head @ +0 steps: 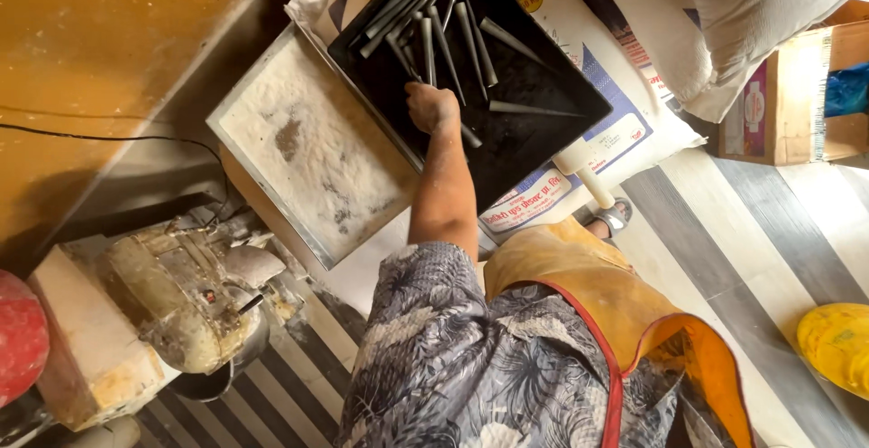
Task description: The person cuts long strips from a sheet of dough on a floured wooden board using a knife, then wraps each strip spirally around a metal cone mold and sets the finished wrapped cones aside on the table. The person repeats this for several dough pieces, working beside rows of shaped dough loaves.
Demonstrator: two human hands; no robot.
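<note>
Metal cones (444,41) lie fanned, narrow tips toward hand (431,107).

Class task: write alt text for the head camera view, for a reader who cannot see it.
Seen from above, a person's left hand reaches into a black tray of slim metal cones, closed around some of them. A flour-dusted tray sits beside it; printed sacks lie beneath.
</note>
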